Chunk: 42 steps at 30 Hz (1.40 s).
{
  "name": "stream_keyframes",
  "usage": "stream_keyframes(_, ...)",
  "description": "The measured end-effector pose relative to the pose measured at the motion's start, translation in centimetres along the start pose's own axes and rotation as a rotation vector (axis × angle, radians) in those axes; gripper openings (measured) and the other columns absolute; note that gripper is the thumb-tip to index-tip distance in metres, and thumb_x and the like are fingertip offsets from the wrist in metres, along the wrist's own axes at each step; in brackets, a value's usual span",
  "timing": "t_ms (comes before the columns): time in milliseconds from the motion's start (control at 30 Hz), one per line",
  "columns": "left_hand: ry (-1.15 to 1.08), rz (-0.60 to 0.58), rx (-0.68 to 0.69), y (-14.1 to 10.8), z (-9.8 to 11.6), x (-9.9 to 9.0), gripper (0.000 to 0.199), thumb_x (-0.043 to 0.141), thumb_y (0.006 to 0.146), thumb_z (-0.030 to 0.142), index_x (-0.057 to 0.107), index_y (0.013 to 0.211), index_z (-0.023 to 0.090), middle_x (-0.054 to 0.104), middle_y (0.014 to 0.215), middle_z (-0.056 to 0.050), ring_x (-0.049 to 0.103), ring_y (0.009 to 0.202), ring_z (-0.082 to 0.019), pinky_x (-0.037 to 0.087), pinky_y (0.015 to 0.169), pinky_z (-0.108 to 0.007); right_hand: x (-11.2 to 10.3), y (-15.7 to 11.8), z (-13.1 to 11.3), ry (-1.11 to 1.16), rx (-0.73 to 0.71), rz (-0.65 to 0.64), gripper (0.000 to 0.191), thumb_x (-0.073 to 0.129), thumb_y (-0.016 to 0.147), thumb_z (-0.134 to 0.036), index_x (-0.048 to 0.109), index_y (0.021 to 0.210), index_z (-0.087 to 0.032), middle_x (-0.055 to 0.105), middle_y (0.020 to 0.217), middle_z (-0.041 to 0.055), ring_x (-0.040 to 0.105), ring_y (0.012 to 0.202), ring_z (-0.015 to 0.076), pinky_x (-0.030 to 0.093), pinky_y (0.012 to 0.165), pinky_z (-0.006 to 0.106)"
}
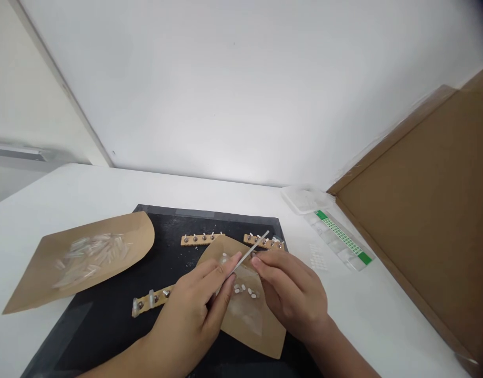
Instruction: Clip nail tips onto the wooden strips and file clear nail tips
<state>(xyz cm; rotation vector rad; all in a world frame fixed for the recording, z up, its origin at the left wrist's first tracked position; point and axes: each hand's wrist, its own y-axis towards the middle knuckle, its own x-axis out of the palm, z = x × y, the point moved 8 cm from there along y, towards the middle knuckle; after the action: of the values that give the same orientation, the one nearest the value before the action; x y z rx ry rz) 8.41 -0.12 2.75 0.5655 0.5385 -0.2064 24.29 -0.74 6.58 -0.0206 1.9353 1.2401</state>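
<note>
My left hand pinches a thin, pale, flat strip between thumb and fingers, and the strip slants up to the right. Close beside it, the fingertips of my right hand are pinched together on something small and dark that I cannot make out. Below both hands lies a brown paper tray with small white oval pieces on it. Behind the hands are two cardboard strips, one at the left and one at the right, bearing small round metal parts with white tips. My left hand partly covers a third cardboard strip.
A black mat covers part of the white table. At the left, a brown paper tray holds many clear small tubes. A clear compartment box with a green label lies at the right, near a large cardboard box.
</note>
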Motion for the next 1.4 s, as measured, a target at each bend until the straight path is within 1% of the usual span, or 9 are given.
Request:
stream_keyframes(67, -0.009, -0.006, -0.022, 0.0, -0.1, 0.0, 0.042, 0.050, 0.109, 0.019, 0.063, 0.149, 0.022, 0.069, 0.088, -0.005, 0.074, 0.096, -0.021, 0.064, 0.091, -0.031, 0.1, 0.0, -0.5, -0.028, -0.024, -0.002, 0.028, 0.067, 0.092, 0.005, 0.070, 0.108, -0.018, 0.077, 0.098, 0.0097, 0.073, 0.087, 0.0215, 0.065, 0.074, 0.034)
stream_keyframes(200, -0.036, 0.002, -0.039, 0.1, -0.2, 0.0, 0.042, 0.050, 0.110, 0.020, 0.063, 0.149, 0.023, 0.067, 0.089, -0.005, 0.071, 0.086, -0.018, 0.064, 0.084, -0.028, -0.4, 0.3, -0.6, -0.001, 0.030, 0.074, 0.026, 0.073, 0.090, 0.003, 0.070, 0.104, -0.019, 0.076, 0.097, 0.0077, 0.074, 0.087, 0.0192, 0.066, 0.077, 0.031)
stream_keyframes(333, -0.044, 0.045, -0.033, 0.1, -0.4, -0.3, 0.042, 0.050, 0.110, 0.020, 0.063, 0.150, 0.025, 0.068, 0.089, -0.005, 0.072, 0.093, -0.020, 0.063, 0.079, -0.026, -0.9, 0.5, -0.1, 0.093, 0.113, 0.138, 0.027, 0.074, 0.085, 0.003, 0.070, 0.100, -0.019, 0.074, 0.094, 0.0062, 0.075, 0.087, 0.0185, 0.066, 0.074, 0.029)
stream_keyframes(533, -0.050, 0.045, -0.073, 0.0, -0.9, -0.3, 0.042, 0.050, 0.110, 0.021, 0.063, 0.149, 0.027, 0.073, 0.105, -0.008, 0.073, 0.101, -0.020, 0.064, 0.085, -0.028, -0.6, 0.6, 0.4, 0.228, 0.204, 0.093, 0.026, 0.073, 0.086, 0.000, 0.071, 0.102, -0.020, 0.074, 0.096, 0.0061, 0.074, 0.087, 0.0183, 0.064, 0.071, 0.029)
stream_keyframes(667, -0.047, 0.043, -0.084, 0.1, -1.0, -0.4, 0.041, 0.051, 0.110, 0.022, 0.064, 0.149, 0.025, 0.073, 0.103, -0.008, 0.073, 0.100, -0.021, 0.064, 0.083, -0.029, -0.4, 0.6, 0.4, 0.263, 0.242, 0.049, 0.024, 0.074, 0.087, -0.003, 0.071, 0.103, -0.021, 0.074, 0.096, 0.0052, 0.073, 0.085, 0.0184, 0.063, 0.073, 0.031)
stream_keyframes(833, -0.033, 0.035, -0.064, 0.2, -0.9, -0.2, 0.040, 0.050, 0.110, 0.022, 0.066, 0.147, 0.024, 0.072, 0.100, -0.008, 0.073, 0.095, -0.021, 0.065, 0.079, -0.029, 0.1, 0.5, 1.0, 0.328, 0.323, 0.032, 0.020, 0.071, 0.088, -0.005, 0.070, 0.099, -0.022, 0.071, 0.094, 0.0038, 0.065, 0.069, 0.0145, 0.055, 0.061, 0.029)
stream_keyframes(1000, -0.057, 0.058, -0.006, 0.2, 0.0, -0.6, 0.043, 0.052, 0.109, 0.018, 0.063, 0.149, 0.025, 0.070, 0.094, -0.005, 0.073, 0.089, -0.017, 0.063, 0.076, -0.024, 0.1, 0.9, 1.0, 0.341, 0.329, 0.057, 0.021, 0.069, 0.086, -0.003, 0.071, 0.092, -0.022, 0.071, 0.090, 0.0029, 0.068, 0.075, 0.0162, 0.056, 0.062, 0.028)
stream_keyframes(1167, -0.061, 0.071, 0.045, 0.3, 1.0, -0.8, 0.044, 0.052, 0.108, 0.014, 0.062, 0.150, 0.023, 0.070, 0.094, -0.005, 0.072, 0.081, -0.015, 0.062, 0.075, -0.023, -0.2, 1.1, 0.8, 0.330, 0.324, 0.068, 0.023, 0.069, 0.087, -0.003, 0.076, 0.097, -0.023, 0.072, 0.091, 0.0047, 0.070, 0.080, 0.0177, 0.057, 0.062, 0.028)
stream_keyframes(1400, -0.052, 0.079, 0.054, 0.3, 1.0, -0.8, 0.043, 0.052, 0.108, 0.014, 0.063, 0.148, 0.023, 0.068, 0.089, -0.004, 0.071, 0.079, -0.016, 0.062, 0.073, -0.024, 0.0, 0.8, 1.0, 0.342, 0.331, 0.037, 0.025, 0.070, 0.093, -0.006, 0.080, 0.106, -0.025, 0.073, 0.094, 0.0048, 0.071, 0.080, 0.0170, 0.059, 0.066, 0.028)
